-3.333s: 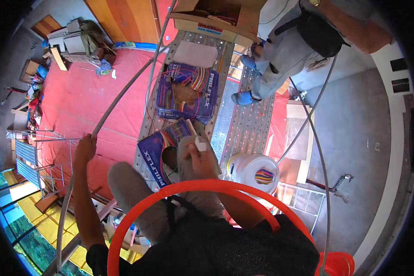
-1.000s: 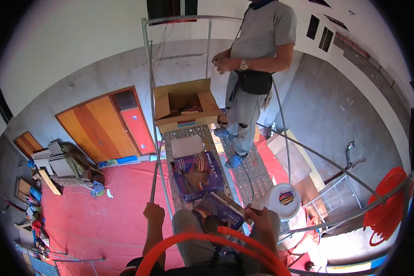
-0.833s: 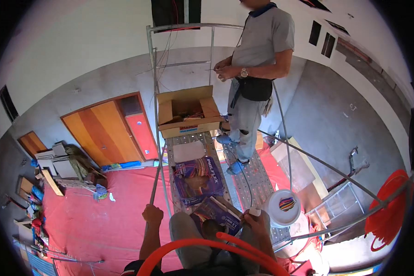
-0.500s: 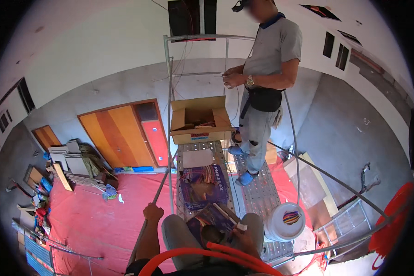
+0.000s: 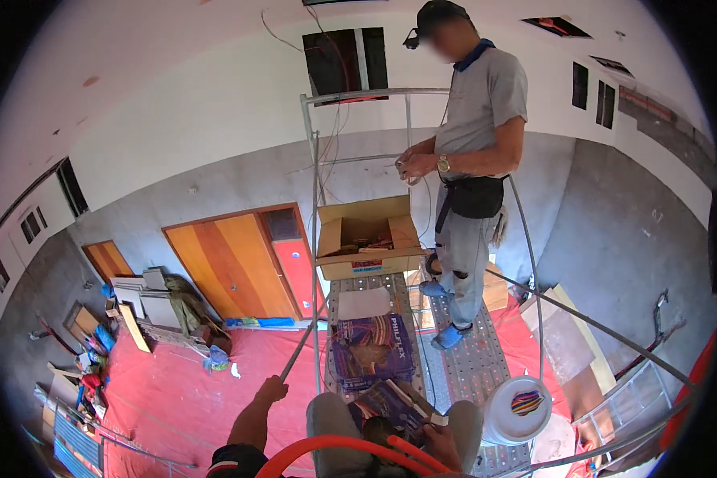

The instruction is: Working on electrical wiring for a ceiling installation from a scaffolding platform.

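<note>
My left hand (image 5: 272, 389) is wrapped around a diagonal metal scaffold bar (image 5: 297, 352) at the left side of the platform. Low in the view, between my knees, my right hand (image 5: 442, 443) is closed on a small white piece (image 5: 438, 420) whose kind I cannot make out. It is beside an opened purple carton (image 5: 378, 405) at my lap. Orange flexible tubing (image 5: 327, 446) crosses in front of my lap and hides part of the right hand. Just ahead lies another purple cardboard box (image 5: 372, 350) with a torn top.
A co-worker (image 5: 482, 135) stands ahead on the perforated platform (image 5: 470, 358), both hands together on a small item. An open brown carton (image 5: 366, 267) stands by the far rail. At right is a white bucket (image 5: 517, 426) with colourful cloth on its lid. Red sheeting (image 5: 167, 398) covers the floor below.
My view has tilted up and turned slightly left, so the scene sits lower and further right. My left hand still grips the bar, and my right hand stays by the lap carton.
</note>
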